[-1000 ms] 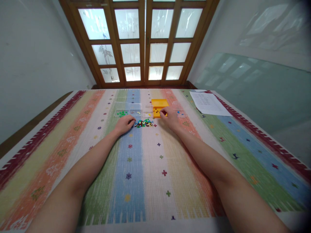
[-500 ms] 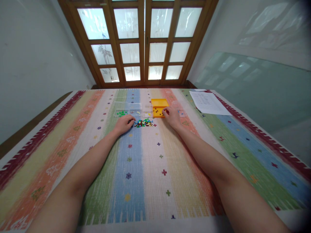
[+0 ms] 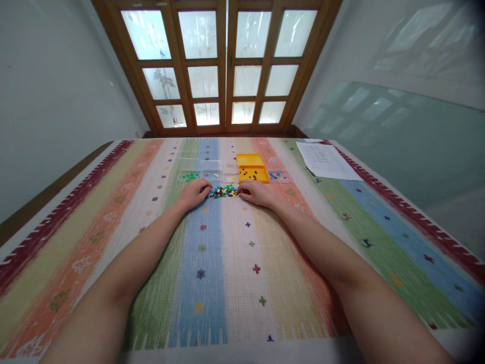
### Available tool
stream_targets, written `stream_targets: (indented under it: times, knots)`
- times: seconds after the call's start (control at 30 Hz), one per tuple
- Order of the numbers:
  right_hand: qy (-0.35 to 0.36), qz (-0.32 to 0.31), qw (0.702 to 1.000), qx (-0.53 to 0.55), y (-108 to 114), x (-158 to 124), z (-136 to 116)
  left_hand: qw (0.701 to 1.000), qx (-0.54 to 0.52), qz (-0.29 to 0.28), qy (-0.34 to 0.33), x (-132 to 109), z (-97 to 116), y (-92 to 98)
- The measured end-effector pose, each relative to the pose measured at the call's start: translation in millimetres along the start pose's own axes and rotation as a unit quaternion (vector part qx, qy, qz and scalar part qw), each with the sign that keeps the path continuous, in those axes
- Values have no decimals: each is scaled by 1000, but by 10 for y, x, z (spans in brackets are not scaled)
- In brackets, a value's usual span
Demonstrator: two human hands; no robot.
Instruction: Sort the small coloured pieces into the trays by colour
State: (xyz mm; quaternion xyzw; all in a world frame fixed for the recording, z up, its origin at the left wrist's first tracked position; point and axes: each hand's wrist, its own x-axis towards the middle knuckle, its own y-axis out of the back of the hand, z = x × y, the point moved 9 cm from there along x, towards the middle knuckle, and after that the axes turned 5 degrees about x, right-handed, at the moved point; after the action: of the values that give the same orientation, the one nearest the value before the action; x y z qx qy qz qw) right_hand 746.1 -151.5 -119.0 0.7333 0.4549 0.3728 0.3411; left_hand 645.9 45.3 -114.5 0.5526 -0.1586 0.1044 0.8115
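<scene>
A small pile of mixed coloured beads (image 3: 224, 191) lies on the striped cloth between my hands. My left hand (image 3: 195, 192) rests at the pile's left edge, fingers curled and pinched together at the beads. My right hand (image 3: 256, 192) lies at the pile's right edge, fingertips pinched on the beads there. Just beyond stands a yellow tray (image 3: 252, 172) holding dark beads. To its left sit clear trays (image 3: 200, 173) with green and yellow beads. A clear tray with blue beads (image 3: 279, 176) is to the yellow tray's right.
The striped cloth (image 3: 227, 263) covers the whole table. A printed paper sheet (image 3: 326, 161) lies at the far right. Wooden-framed glass doors (image 3: 220, 65) stand behind the table. A glass pane (image 3: 397, 136) leans along the right wall.
My right hand has moved from the yellow tray back and left to the bead pile. My left hand has stayed at the pile's left edge.
</scene>
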Motion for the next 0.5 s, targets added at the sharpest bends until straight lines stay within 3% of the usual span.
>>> stream_targets:
  times: [0.5]
  knots:
    - [11, 1, 1000, -20, -34, 15, -95, 999, 20, -22, -15, 3, 149, -24]
